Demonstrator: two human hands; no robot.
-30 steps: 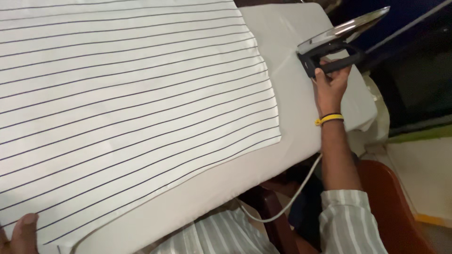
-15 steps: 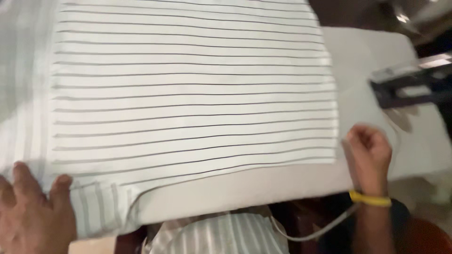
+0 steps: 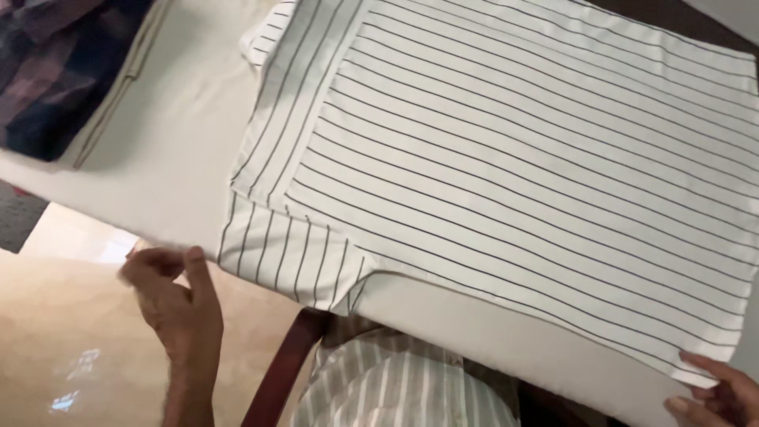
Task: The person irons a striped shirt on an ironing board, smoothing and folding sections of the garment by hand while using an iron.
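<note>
Striped shirt (image 3: 514, 158) lies flat on the white padded desk (image 3: 182, 134), long axis running left-right across it; dark folded cloth (image 3: 55, 71) sits off the shirt's far-left corner. Right hand (image 3: 723, 391) is nearer, fingers pinching the shirt's near-right hem corner; left hand (image 3: 178, 304) is just off the shirt's near-left sleeve, loosely curled, holding nothing, not touching.

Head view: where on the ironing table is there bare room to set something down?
Bare padding lies between the dark folded clothes and the striped shirt; a narrow strip runs along the near edge. The shirt crowds the rest, right hand at its corner.
</note>
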